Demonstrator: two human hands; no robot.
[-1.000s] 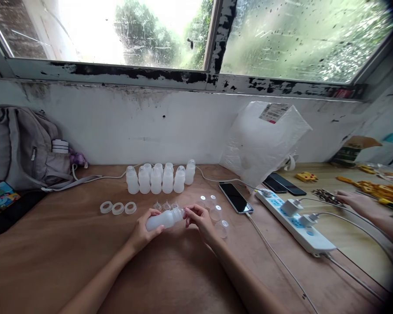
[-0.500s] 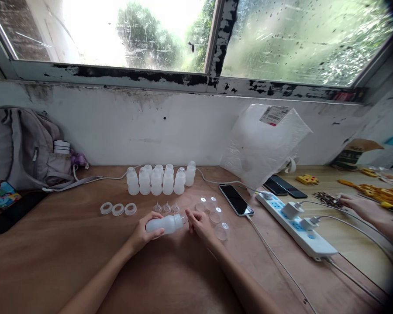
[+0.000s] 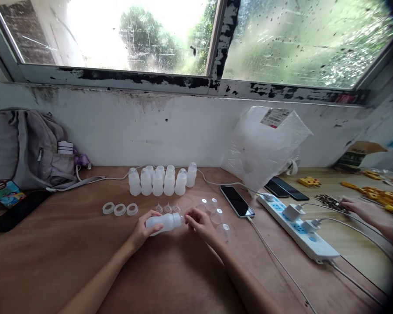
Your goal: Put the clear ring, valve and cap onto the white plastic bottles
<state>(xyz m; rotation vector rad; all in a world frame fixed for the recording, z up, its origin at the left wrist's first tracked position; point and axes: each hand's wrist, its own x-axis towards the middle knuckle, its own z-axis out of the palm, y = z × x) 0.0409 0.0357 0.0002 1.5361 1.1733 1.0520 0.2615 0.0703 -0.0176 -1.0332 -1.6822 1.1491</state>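
My left hand (image 3: 143, 230) is wrapped round a frosted baby bottle (image 3: 162, 223) that lies tilted on its side, mouth to the right. A clear nipple (image 3: 182, 218) sits at the bottle's mouth, and my right hand (image 3: 198, 221) pinches its tip. Behind the bottle stand several clear nipples (image 3: 167, 208) in a row. To the left lie three white collar rings (image 3: 120, 209). Several clear caps (image 3: 223, 232) rest beside my right hand, partly hidden by it. Further back, several capped baby bottles (image 3: 157, 182) stand upright in a group.
A charging phone (image 3: 237, 201) and a white power strip (image 3: 301, 229) with cables lie to the right. A clear plastic bag (image 3: 265, 144) leans on the wall. On the far right, another person's hand (image 3: 363, 211) touches small dark parts. A grey backpack (image 3: 26, 148) stands left.
My right hand's fingers have shifted slightly left and closed in on the nipple's tip. My left hand keeps the bottle nearly in the same place. The view has tipped a little.
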